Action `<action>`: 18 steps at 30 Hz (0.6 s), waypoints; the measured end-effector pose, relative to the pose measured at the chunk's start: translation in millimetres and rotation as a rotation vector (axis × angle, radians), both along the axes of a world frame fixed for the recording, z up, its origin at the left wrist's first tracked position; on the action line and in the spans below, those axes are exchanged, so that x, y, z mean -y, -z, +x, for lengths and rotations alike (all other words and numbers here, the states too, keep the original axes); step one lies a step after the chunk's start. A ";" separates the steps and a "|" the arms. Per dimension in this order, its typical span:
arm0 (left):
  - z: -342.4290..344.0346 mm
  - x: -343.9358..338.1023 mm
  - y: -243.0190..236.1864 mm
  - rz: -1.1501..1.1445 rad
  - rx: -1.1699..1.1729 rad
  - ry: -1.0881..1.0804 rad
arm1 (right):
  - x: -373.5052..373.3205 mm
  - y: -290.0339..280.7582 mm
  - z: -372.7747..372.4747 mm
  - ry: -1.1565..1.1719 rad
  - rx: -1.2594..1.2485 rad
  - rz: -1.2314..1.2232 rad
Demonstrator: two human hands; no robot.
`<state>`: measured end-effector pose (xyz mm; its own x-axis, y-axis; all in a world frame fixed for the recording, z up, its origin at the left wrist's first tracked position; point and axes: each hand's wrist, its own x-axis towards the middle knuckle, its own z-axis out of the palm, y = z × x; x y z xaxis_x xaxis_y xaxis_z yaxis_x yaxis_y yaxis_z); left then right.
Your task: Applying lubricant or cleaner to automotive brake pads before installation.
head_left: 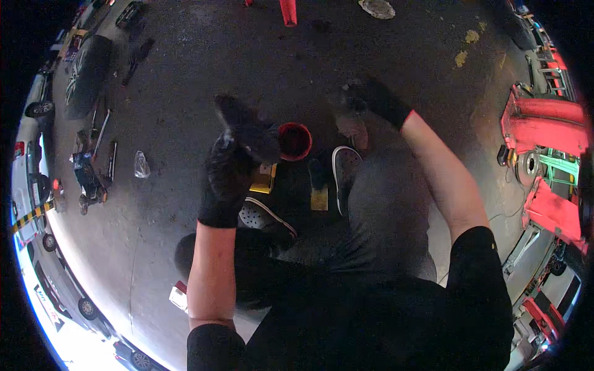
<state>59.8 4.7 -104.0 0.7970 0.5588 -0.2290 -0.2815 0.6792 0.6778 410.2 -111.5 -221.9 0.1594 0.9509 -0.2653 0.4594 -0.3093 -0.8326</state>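
Shoes: nearest, left and right.
Left hand: curled around a dark part, whose right edge meets the red cup's left rim in view.
Right hand: farther, blurred; grip can't be told.
Floor: stretches far beyond both hands.

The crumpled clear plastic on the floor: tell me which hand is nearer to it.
Left. The left hand is right of the clear plastic, apart from it; the right hand is farther right and higher in the picture.
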 end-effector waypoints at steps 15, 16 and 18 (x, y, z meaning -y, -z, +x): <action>7.3 -24.9 -5.7 0.176 -0.596 -0.172 | 21.8 244.0 20.2 0.203 0.183 -0.269; 6.1 -27.2 -3.4 0.169 -0.599 -0.171 | 11.6 229.7 13.6 0.109 0.295 -0.328; 5.0 -31.6 -1.6 -0.001 -0.492 -0.145 | 0.1 223.6 10.0 0.015 0.414 -0.390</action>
<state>64.8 36.3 -102.3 0.5087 0.6554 -0.5583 -0.0207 0.6577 0.7530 420.2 -111.6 -445.5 0.3375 0.7917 -0.5093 0.7162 -0.5671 -0.4069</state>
